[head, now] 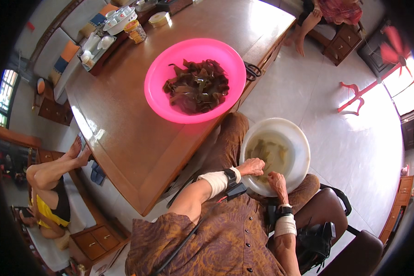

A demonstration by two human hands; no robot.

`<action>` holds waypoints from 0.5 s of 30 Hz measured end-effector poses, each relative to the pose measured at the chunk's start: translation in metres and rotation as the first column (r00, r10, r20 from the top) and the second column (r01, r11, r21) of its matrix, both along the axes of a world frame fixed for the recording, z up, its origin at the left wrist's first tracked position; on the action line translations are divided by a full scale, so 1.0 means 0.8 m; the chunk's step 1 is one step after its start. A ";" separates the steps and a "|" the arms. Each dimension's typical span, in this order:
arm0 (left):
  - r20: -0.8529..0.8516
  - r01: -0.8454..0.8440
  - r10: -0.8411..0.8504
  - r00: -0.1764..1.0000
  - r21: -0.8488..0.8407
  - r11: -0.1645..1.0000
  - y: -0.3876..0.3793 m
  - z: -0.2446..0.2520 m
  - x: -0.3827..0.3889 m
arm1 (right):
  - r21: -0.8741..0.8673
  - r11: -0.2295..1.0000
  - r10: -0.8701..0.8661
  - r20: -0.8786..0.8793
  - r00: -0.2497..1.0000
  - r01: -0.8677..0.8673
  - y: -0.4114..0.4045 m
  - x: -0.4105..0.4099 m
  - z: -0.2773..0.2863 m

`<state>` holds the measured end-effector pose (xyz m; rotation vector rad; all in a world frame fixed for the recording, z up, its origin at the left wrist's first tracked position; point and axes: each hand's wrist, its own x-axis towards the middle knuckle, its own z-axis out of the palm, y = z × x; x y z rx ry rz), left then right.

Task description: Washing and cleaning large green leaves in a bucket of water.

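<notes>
A white basin [301,151] rests on my lap, holding cloudy water and several greenish-brown strips [262,148] that look like kelp. Over its near rim, my left hand [252,167] has its fingers curled inward. Close by on the right, my right hand [277,182] is also curled, its fingertips facing the left ones. Whether a thin strip is pinched between them is too small to tell. On the wooden table [124,138] stands a bright pink basin [155,93] with a heap of dark, wet kelp pieces [198,86].
Black scissor-like handles [252,71] jut out beside the pink basin at the table edge. A jar [135,31], a cup tray [120,20] and a tea tray [98,51] line the far left. People sit at left and upper right. A red fan [395,48] stands right.
</notes>
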<state>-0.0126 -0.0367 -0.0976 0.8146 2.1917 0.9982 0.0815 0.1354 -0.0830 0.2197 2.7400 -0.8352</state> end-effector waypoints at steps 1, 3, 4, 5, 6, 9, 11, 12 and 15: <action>-0.002 -0.004 0.004 1.000 0.004 1.000 -0.001 0.002 -0.002 | 0.004 1.000 0.004 -0.002 1.000 -0.004 0.001 0.000 -0.002; -0.024 0.039 -0.039 0.999 -0.005 0.999 0.000 0.004 -0.002 | -0.005 1.000 -0.020 -0.063 0.998 0.020 0.002 0.000 -0.004; -0.011 0.023 -0.023 1.000 -0.020 1.000 0.001 0.004 0.000 | -0.002 1.000 -0.020 -0.062 0.998 0.020 0.002 0.000 -0.004; -0.010 0.024 -0.024 1.000 -0.017 1.000 0.002 0.003 -0.001 | -0.005 0.999 -0.040 -0.068 0.997 0.040 0.003 0.001 -0.004; -0.023 0.019 -0.019 1.000 -0.009 1.000 0.001 0.003 0.001 | -0.010 0.999 -0.054 -0.073 0.996 0.053 0.002 0.001 -0.002; -0.033 0.030 -0.030 0.999 -0.009 1.000 -0.002 0.002 0.001 | -0.011 0.998 -0.070 -0.104 0.992 0.069 -0.001 0.000 0.000; -0.031 0.047 -0.048 0.998 -0.019 0.999 -0.002 0.001 0.000 | -0.028 0.996 -0.085 -0.093 0.992 0.083 -0.001 0.000 -0.001; -0.036 0.063 -0.064 0.997 -0.030 0.998 -0.002 0.001 0.001 | -0.046 0.994 -0.102 -0.083 0.991 0.098 -0.001 0.001 -0.002; -0.057 0.085 -0.087 0.995 -0.039 0.996 -0.001 0.002 0.003 | -0.035 0.994 -0.105 -0.101 0.989 0.102 0.000 0.001 -0.006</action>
